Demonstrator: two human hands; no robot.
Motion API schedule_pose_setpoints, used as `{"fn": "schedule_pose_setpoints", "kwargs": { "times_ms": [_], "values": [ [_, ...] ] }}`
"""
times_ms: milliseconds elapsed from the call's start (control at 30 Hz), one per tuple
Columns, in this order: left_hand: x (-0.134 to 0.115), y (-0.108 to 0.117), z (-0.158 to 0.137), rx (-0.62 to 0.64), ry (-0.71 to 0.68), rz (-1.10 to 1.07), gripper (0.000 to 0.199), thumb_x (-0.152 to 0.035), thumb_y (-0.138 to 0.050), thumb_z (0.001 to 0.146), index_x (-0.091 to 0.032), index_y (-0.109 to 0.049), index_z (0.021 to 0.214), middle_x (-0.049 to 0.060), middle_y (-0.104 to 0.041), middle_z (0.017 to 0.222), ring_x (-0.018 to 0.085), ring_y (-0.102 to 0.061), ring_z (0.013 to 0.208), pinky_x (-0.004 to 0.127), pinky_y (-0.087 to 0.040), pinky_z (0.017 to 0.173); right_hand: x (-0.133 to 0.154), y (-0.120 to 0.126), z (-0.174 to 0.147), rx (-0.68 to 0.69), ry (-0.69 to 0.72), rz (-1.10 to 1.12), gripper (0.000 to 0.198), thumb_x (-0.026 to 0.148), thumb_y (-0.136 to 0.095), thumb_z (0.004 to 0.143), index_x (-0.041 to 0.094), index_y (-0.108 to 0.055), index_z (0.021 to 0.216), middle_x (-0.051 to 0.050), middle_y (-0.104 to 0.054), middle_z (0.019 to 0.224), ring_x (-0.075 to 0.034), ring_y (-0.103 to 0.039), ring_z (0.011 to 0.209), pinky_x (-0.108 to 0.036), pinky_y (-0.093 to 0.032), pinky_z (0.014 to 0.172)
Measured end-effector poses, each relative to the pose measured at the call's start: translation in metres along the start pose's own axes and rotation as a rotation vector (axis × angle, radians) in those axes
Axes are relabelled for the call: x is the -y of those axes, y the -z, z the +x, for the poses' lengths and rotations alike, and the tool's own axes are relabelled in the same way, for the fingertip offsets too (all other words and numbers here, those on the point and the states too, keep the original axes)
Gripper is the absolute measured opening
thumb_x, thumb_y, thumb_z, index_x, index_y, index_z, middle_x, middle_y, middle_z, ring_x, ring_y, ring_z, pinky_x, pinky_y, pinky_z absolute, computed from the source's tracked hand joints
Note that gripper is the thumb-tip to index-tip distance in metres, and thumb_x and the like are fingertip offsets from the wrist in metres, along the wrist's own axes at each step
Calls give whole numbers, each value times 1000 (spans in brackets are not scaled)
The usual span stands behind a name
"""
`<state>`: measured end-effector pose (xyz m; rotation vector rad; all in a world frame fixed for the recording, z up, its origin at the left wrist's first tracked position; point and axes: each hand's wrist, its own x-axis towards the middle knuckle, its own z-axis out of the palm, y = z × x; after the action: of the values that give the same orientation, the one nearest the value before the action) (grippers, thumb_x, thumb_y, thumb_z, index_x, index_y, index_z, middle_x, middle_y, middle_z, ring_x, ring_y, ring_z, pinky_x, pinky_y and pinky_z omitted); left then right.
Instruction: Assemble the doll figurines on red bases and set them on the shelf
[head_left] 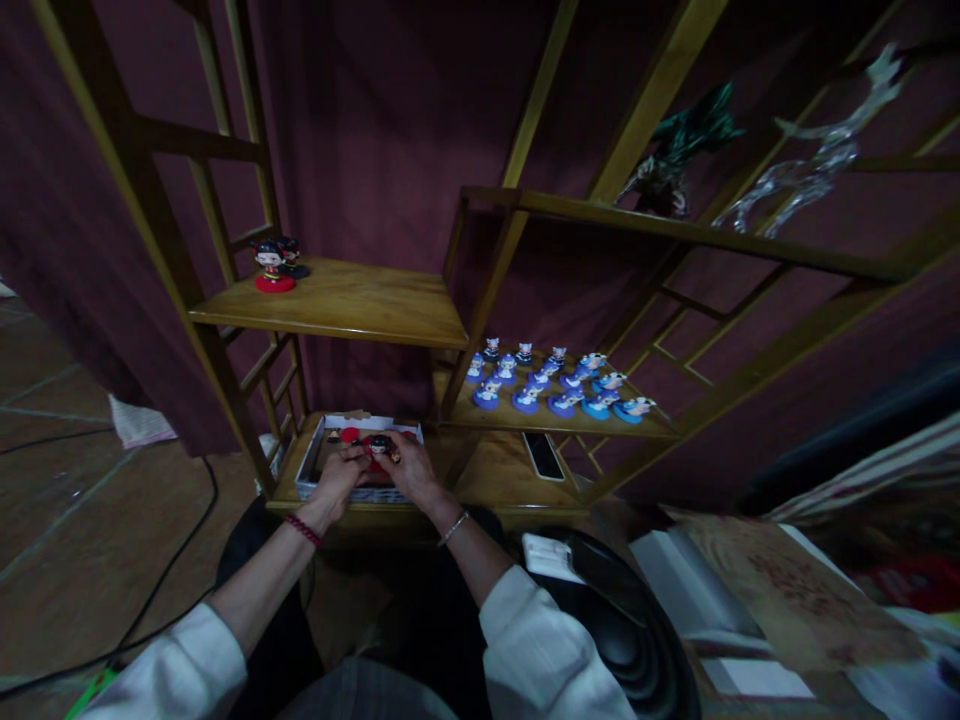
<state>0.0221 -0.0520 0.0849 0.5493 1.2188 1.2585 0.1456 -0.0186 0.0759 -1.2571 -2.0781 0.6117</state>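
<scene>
A black-haired figurine [379, 445] is held above a shallow box [309, 468] on the bottom shelf [484, 475], gripped by the fingers of both the left hand [343, 474] and the right hand [414, 470]. Another black-haired figurine [270, 262] is stood on the upper-left shelf [367, 300]; rows of purple-based figurines [529, 397] are arranged rightward, above a smartphone [543, 457].

We face a wooden shelf unit [367, 300] with open lattice sides [195, 142], backed by a dark maroon curtain [382, 130] that also hangs past its left edge. Beyond that edge we see brown floor tiles [52, 510] with pale joints; the light is dim.
</scene>
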Motion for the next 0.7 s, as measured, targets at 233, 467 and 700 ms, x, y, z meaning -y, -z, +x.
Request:
{"fn": "schedule_pose_setpoints", "kwargs": {
  "times_ms": [233, 467, 700],
  "values": [
    [-18, -4, -6, 51, -78, -18, 10, -4, -57, 67, -11, -61, 73, 7, -68, 76, 13, -63, 64, 24, -53, 63, 9, 11, 3, -31, -15, 84, 42, 27, -63, 73, 24, -53, 114, -3, -62, 103, -16, -58, 89, -28, -46, 79],
    [-35, -1, -16, 36, -100, 2, 8, -7, -61, 65, -10, -62, 72, 5, -67, 70, 13, -62, 64, 25, -51, 66, 18, 19, -1, -35, 50, 116, 38, 28, -65, 71, 21, -56, 108, -4, -62, 103, -17, -56, 95, -29, -45, 84],
    [-48, 0, -26, 83, -107, -22, 13, -6, -58, 69, -10, -62, 80, 7, -68, 77, 12, -62, 67, 22, -50, 62, 30, 29, -3, -1, 113, 182, 41, 30, -65, 71, 21, -55, 110, -4, -62, 105, -17, -57, 95, -30, -45, 85]
  ]
}}
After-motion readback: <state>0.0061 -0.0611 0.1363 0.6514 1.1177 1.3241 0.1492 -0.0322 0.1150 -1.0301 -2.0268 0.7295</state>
